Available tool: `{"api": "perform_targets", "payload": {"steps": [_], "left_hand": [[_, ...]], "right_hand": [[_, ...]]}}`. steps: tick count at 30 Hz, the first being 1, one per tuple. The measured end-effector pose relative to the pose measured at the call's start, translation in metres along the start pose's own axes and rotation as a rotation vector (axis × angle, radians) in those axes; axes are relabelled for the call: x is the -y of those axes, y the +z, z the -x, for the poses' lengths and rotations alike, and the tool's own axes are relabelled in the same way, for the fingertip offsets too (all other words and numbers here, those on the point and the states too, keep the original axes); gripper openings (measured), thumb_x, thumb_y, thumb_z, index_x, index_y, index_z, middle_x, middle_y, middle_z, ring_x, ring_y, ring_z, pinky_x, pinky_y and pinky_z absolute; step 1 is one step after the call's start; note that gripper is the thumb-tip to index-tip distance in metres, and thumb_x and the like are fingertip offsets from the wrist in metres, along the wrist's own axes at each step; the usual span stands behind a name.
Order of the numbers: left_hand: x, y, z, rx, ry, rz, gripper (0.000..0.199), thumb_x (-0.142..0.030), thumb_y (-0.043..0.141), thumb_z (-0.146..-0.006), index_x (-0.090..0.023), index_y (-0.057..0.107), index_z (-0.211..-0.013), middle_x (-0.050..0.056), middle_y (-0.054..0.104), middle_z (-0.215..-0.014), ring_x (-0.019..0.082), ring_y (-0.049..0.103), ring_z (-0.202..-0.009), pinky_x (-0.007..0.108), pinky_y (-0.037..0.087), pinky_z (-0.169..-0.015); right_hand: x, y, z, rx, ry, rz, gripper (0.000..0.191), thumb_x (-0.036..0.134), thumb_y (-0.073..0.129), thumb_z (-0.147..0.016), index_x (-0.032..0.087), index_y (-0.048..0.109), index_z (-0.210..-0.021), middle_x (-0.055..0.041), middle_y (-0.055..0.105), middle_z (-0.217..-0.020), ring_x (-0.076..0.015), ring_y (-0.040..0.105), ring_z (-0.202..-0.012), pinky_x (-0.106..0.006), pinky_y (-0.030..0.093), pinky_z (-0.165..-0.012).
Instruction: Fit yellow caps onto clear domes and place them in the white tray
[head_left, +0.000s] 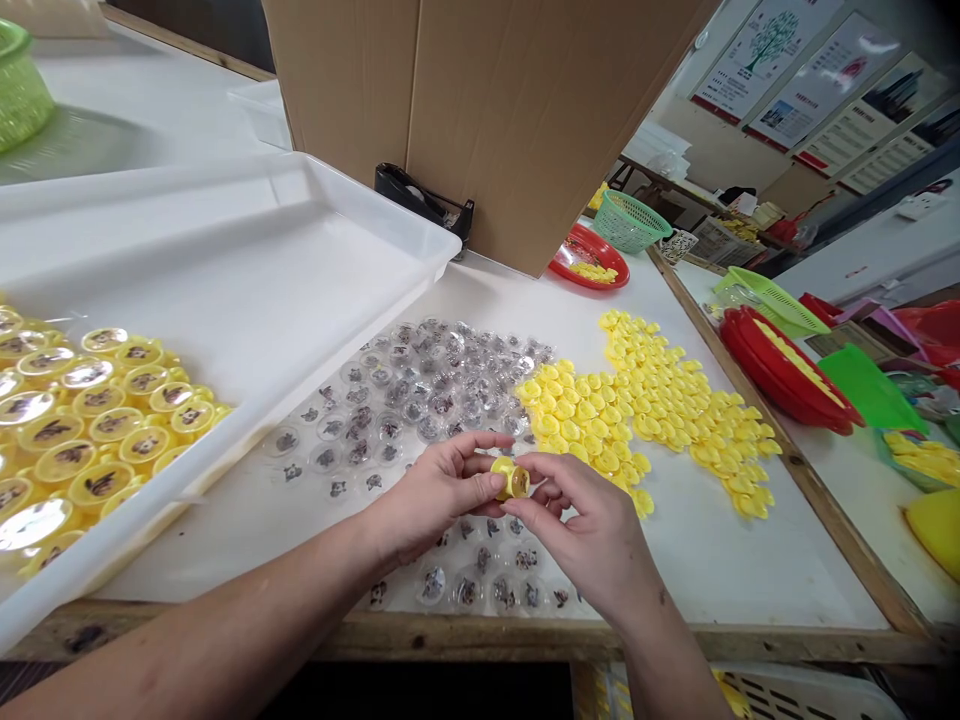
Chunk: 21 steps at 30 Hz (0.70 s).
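Observation:
Above the front of the white table, my left hand (457, 485) pinches a small yellow plastic piece with a round picture face (514, 481) between thumb and fingers. From the other side my right hand (581, 510) grips the same piece by its rim, fingers and thumb closed. Beneath and behind the hands lie many clear round discs with small dark animal pictures (442, 385). To the right of them spreads a heap of yellow round plastic parts (585, 405). My fingers hide part of the held piece.
At left, a white tray (375, 225) holds many yellow pieces with picture faces (112, 420). A tall cardboard box (480, 120) stands at the back beside a black tape dispenser (420, 195). A red plate (600, 275), green basket (634, 222) and wooden edge strip (795, 465) are on the right.

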<state>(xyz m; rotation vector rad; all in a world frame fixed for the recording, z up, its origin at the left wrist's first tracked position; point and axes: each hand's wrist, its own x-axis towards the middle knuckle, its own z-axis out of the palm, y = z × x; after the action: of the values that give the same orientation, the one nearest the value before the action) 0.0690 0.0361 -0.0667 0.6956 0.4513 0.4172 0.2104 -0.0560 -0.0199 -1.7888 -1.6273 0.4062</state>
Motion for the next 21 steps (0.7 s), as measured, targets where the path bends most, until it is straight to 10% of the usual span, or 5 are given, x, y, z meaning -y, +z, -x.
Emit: {"api": "perform_targets", "payload": {"steps": [21], "left_hand": [[-0.003, 0.008, 0.004, -0.007, 0.049, -0.086, 0.043, -0.021, 0.078, -0.066, -0.014, 0.061, -0.104, 0.003, 0.066, -0.086, 0.012, 0.061, -0.077, 0.026, 0.047, -0.076]], "right_hand": [[0.002, 0.016, 0.006, -0.149, -0.201, 0.288, 0.017, 0.015, 0.052, -0.086, 0.02, 0.06, -0.099, -0.0039, 0.061, -0.078, -0.0161, 0.06, -0.065, -0.028, 0.051, -0.061]]}}
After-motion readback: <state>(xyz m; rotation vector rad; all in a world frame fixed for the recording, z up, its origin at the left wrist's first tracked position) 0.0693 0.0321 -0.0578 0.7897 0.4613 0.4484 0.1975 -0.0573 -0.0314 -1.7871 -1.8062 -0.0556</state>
